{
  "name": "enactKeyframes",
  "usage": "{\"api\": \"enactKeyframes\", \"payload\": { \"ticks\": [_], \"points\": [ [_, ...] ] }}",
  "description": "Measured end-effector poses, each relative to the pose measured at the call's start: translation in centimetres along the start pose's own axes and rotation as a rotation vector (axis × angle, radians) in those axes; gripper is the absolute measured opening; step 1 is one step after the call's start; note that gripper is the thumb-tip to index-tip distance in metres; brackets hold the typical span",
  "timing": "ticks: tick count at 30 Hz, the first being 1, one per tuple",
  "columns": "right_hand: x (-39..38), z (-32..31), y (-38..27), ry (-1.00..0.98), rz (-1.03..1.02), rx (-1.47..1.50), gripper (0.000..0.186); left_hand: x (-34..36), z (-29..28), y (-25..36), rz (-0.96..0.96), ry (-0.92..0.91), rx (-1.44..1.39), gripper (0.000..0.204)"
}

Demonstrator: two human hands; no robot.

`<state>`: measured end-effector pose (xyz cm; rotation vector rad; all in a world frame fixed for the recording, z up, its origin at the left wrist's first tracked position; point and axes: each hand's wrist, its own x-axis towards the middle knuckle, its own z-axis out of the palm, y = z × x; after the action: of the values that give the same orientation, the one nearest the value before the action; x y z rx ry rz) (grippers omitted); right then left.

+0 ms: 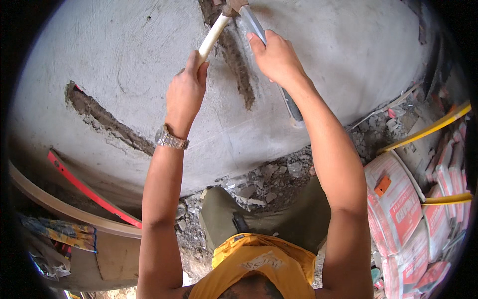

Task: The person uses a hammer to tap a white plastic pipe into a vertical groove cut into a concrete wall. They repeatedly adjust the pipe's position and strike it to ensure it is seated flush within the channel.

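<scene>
My left hand [186,94], with a metal-banded watch at the wrist, is closed round a tool with a cream handle [213,37]. My right hand [280,59] grips a hammer [253,22] by its grey shaft, and the dark end of its grip hangs down below my wrist. Up at the picture's top edge, the rusty hammer head meets the far end of the cream-handled tool; whose kind I cannot make out. Both are in front of a rough channel [238,70] cut into the grey plastered wall [164,30].
A second cut channel [107,119] slants across the wall at left. Broken rubble [269,182] lies along the wall's foot. A red spirit level [89,192] leans at left. Stacked red-and-white bags [398,204] and yellow bars [428,132] are at right.
</scene>
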<state>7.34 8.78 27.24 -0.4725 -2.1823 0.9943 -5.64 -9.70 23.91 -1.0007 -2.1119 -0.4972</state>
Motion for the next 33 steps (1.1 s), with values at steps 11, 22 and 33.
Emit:
{"api": "enactKeyframes", "payload": {
  "ticks": [11, 22, 33],
  "points": [
    [1.1, -0.7, -1.0, 0.047, -0.082, -0.006, 0.048, 0.6, 0.1, 1.0, -0.037, -0.028, -0.137, 0.040],
    [-0.2, -0.8, -1.4, 0.257, -0.196, 0.132, 0.047, 0.7, -0.9, 2.0, -0.117, -0.053, -0.168, 0.044],
    [-2.0, -3.0, -3.0, 0.202, -0.191, 0.039, 0.045, 0.5, -0.6, 2.4, -0.075, -0.034, -0.107, 0.041]
  ]
}}
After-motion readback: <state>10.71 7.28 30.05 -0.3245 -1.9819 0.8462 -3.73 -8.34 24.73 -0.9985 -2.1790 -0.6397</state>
